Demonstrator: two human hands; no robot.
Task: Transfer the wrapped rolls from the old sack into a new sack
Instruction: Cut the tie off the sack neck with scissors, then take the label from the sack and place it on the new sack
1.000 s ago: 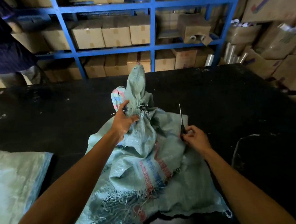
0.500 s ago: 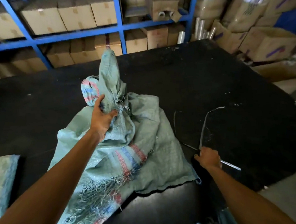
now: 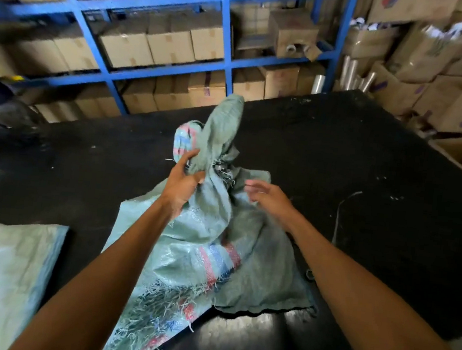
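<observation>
On the black tabletop [image 3: 366,165] lies the old sack [image 3: 217,247], its neck bunched in the left hand [image 3: 182,183]; the right hand [image 3: 264,196] hovers empty, fingers loose. Frayed weave could rip under hard pulling and spill whatever rolls are inside.

Frayed woven-plastic old sack [image 3: 210,257], seemingly matt

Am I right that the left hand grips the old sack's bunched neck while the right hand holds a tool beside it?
Not quite. In the head view the left hand does grip the bunched neck of the old sack, but the right hand holds nothing: its fingers are loosely spread beside the neck, blurred, with no tool in them.
</observation>
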